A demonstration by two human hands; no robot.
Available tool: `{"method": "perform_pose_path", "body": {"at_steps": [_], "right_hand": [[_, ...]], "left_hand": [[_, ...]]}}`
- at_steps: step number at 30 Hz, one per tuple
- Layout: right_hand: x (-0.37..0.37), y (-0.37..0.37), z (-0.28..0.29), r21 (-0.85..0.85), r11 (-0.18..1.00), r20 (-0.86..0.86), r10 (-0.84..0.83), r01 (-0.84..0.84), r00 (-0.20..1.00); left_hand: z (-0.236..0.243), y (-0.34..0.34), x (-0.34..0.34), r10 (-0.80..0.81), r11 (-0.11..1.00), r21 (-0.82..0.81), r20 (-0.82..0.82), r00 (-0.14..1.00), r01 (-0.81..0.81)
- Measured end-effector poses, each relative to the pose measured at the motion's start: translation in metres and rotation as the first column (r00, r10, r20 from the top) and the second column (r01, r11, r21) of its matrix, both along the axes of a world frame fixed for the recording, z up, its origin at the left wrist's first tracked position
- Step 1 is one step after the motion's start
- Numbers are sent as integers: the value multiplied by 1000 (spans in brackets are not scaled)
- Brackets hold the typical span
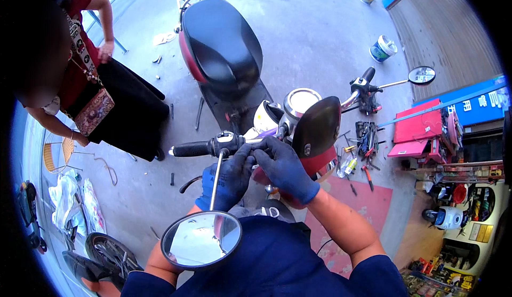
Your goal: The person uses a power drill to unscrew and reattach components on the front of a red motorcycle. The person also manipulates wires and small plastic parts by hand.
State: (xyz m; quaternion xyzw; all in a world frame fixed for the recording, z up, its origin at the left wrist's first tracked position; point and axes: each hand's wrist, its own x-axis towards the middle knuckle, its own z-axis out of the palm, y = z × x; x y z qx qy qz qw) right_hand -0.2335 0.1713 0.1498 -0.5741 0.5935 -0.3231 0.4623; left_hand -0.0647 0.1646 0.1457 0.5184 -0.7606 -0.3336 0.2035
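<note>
A red scooter [224, 57] with a black seat stands in front of me, seen from above the handlebar. Both my hands wear dark blue gloves. My left hand [226, 177] grips the handlebar just right of the black left grip [191, 148] and its switch housing [225, 138]. My right hand [285, 168] is closed on the handlebar stem beside it, under the headlight housing [317, 126]. A round mirror [201, 240] on a thin stalk hangs below my left hand. What lies between my fingers is hidden.
A person in a red top and black skirt [114, 105] stands at the left with a patterned bag. Several hand tools [365, 139] lie on the ground at the right, next to a red toolbox [418, 129]. A white bucket [382, 49] stands farther back. The scooter's right mirror [421, 75] sticks out.
</note>
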Motion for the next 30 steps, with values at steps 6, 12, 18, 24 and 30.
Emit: {"method": "perform_pose_path", "body": {"at_steps": [6, 12, 18, 24, 30], "right_hand": [[-1, -2, -13, -42, 998, 98, -51, 56, 994], [-17, 39, -9, 515, 856, 803, -459, -55, 380], [-6, 57, 12, 602, 791, 788, -611, 110, 79], [-10, 69, 6, 519, 851, 848, -524, 82, 72], [-7, 77, 3, 525, 851, 851, -525, 15, 24]], "left_hand": [[-12, -3, 1, -15, 999, -49, -49, 999, 12], [-19, 39, 20, 21, 962, 222, -642, 767, 160], [-10, 37, 7, -93, 971, 138, -530, 843, 194], [-5, 27, -13, -317, 921, -328, -316, 894, 210], [-5, 32, -17, -397, 862, -362, -50, 917, 354]]}}
